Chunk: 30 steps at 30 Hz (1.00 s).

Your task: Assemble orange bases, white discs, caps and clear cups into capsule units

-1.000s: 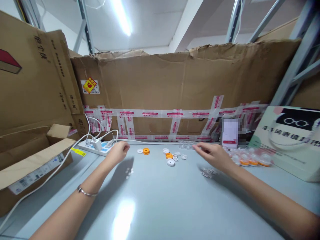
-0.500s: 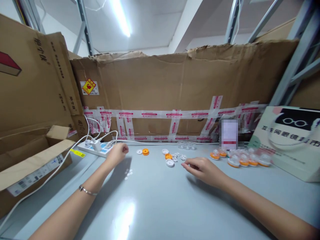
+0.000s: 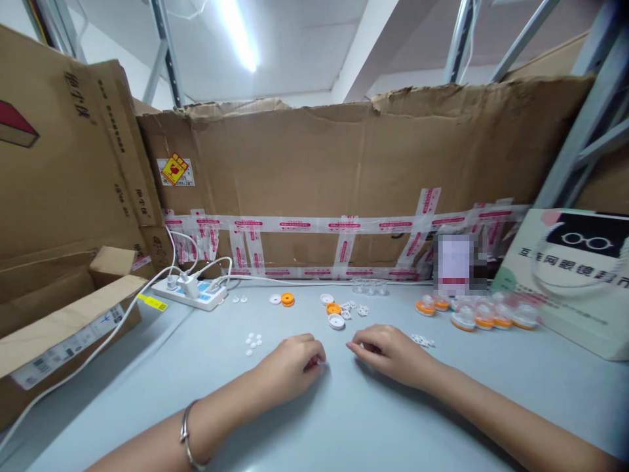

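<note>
My left hand (image 3: 295,364) is over the middle of the table, fingers curled in a pinch. A tiny pale, see-through bit shows at its fingertips, too small to name. Facing it, my right hand (image 3: 386,353) is closed too, thumb and forefinger together; what they hold, if anything, is hidden. Beyond the hands lie a white round cap (image 3: 337,322), an orange ring (image 3: 333,309) and several white pieces with dark dots (image 3: 362,311). Similar dotted pieces (image 3: 423,340) lie just behind my right hand. Several small white discs (image 3: 254,341) are left of my left hand.
Clear domes with orange and white bases (image 3: 502,321) stand at right, beside a paper bag (image 3: 565,288). Clear domes (image 3: 369,288) sit at the back. A power strip (image 3: 201,296) with cables and an open cardboard box (image 3: 73,334) are at left. Cardboard (image 3: 314,164) walls the back.
My left hand has moved from beside the power strip rightward and nearer to me, uncovering two small white pieces there. My right hand has shifted slightly nearer to me.
</note>
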Each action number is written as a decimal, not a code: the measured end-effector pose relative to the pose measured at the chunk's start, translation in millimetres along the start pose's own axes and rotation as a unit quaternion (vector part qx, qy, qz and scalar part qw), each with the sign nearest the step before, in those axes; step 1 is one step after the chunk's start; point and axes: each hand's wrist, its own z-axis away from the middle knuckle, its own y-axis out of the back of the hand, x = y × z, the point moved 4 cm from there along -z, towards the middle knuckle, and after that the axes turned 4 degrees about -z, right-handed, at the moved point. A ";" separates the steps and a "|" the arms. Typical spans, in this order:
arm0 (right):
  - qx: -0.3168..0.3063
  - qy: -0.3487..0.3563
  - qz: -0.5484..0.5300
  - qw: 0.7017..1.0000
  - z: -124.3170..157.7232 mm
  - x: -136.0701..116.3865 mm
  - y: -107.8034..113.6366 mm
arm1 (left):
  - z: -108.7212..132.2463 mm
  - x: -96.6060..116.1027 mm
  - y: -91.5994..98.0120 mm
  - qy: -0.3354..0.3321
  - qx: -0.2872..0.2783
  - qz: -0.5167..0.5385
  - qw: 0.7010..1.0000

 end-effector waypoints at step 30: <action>-0.010 -0.031 -0.132 0.991 2.3 -5.3 -4.1 | -31.3 -94.8 21.7 0.123 0.108 -0.196 0.967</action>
